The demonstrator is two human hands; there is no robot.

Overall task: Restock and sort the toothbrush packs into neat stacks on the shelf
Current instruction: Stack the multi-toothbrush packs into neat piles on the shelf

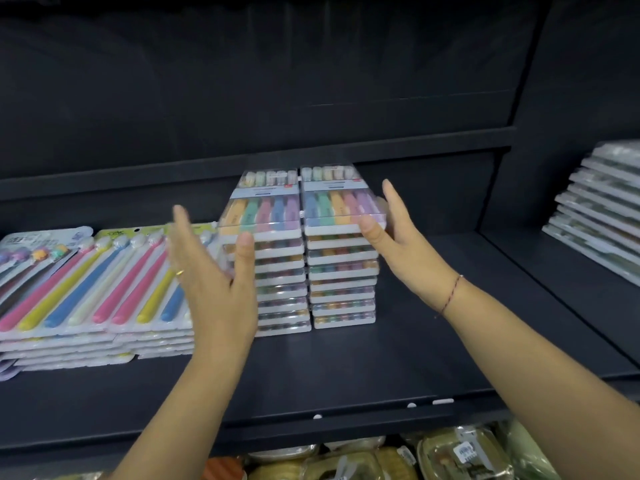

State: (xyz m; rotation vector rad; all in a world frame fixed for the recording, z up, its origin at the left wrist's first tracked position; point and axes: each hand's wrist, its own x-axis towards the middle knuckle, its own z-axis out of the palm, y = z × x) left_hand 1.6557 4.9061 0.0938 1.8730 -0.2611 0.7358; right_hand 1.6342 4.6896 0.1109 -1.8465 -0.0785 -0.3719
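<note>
Black shelf (381, 358), two stacks of boxed toothbrush packs mid-shelf, set back from the front edge. The left stack (277, 271) and right stack (341, 271) stand side by side and touch. Top pack on each shows five pastel brushes.

My left hand (211, 282) is spread flat with fingers straight, at the left side of the left stack. The thumb lies against the front of its upper packs. Fingers are blurred, so I can't tell if the palm touches. Gold ring (179, 272) on one finger.

My right hand (398, 237) is also flat, fingers straight along the right side of the right stack near the top, thumb on the top pack's front edge. Red thread bracelet (452, 294) on that wrist.

Flat carded brush packs (86, 289) are piled toward the left end of the shelf, just beside my left hand. The next shelf bay to the right holds a leaning pile of packs (602, 209). Wrapped goods (363, 459) sit below the front edge.
</note>
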